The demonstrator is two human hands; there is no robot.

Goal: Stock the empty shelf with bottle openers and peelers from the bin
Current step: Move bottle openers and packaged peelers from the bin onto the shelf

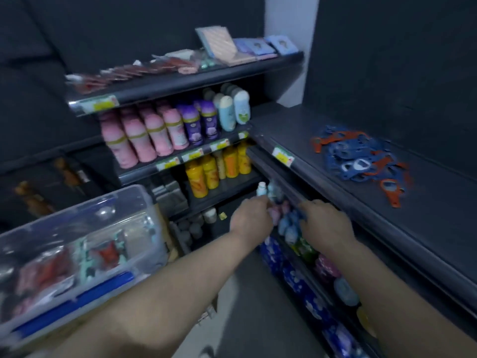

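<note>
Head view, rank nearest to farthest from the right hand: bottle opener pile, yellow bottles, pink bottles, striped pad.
1. bottle opener pile, up and right of the right hand, on the dark shelf.
2. yellow bottles, ahead-left, low.
3. pink bottles, further left, a level higher.
4. striped pad, topmost level, at the back.

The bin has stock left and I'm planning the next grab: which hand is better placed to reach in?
Left. The left hand is on the side of the bin, which lies beside that forearm; the right hand is at the front edge of the shelf and would probably have to cross the body.
</note>
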